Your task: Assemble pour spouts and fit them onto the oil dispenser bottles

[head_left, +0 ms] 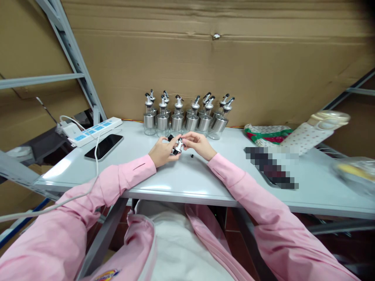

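Observation:
My left hand [164, 151] is closed around a silver and black pourer top [177, 147], held just above the table. The fingers of my right hand [199, 143] are pinched at the pourer's spout end; whether they grip it or a small part there is hard to make out. A tiny black piece [192, 155] lies on the table below my right hand. Behind my hands stand several glass and steel oil bottles [177, 121] in rows, each topped with a like pourer.
A power strip [95, 130] and a phone [104, 147] lie at left, and a white cable [96, 156] crosses my left sleeve. At right are a blurred dark device [271, 168], a patterned cup [307, 134], a colourful bag [265, 132] and a plastic-wrapped container [356, 171]. Cardboard [187, 66] backs the table.

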Demonstrator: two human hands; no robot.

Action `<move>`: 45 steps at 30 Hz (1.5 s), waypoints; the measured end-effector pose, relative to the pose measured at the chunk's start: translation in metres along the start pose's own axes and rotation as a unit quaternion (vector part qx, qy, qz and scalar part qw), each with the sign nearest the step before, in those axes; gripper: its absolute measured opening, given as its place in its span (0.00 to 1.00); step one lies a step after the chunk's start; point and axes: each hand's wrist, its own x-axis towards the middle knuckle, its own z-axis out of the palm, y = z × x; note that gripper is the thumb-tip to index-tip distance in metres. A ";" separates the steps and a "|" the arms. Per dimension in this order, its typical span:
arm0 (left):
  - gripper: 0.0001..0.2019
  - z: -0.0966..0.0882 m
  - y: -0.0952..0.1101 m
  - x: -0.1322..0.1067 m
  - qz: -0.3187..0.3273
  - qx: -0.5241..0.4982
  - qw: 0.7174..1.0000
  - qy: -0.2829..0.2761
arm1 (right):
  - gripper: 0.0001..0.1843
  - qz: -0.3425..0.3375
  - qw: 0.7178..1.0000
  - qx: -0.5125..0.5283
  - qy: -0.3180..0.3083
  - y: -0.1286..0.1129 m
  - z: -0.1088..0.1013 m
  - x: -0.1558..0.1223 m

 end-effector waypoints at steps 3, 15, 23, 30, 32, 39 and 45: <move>0.30 -0.001 0.000 0.000 -0.002 0.007 1.000 -0.004 | 0.18 0.001 1.000 0.002 -0.002 0.000 -0.001 0.000; 0.26 -0.006 0.002 0.002 -0.044 -0.020 0.999 -0.007 | 0.21 -0.002 1.000 -0.020 -0.008 0.005 -0.003 0.002; 0.22 -0.009 0.002 0.003 -0.071 -0.056 0.995 -0.030 | 0.22 0.000 1.000 -0.029 -0.005 0.005 -0.005 0.002; 0.25 -0.007 0.000 0.003 -0.080 -0.053 0.995 -0.031 | 0.26 0.034 0.999 0.025 -0.022 0.006 -0.001 0.001; 0.26 -0.006 0.000 0.003 -0.081 -0.053 0.995 -0.031 | 0.26 0.038 0.998 0.038 -0.026 0.005 0.000 0.000; 0.26 -0.007 0.001 0.003 -0.085 -0.049 0.995 -0.018 | 0.24 0.064 0.993 0.095 -0.035 0.003 -0.001 0.000; 0.26 -0.007 -0.001 0.002 -0.081 -0.055 0.995 -0.008 | 0.20 0.116 0.979 0.151 -0.069 0.002 -0.002 -0.001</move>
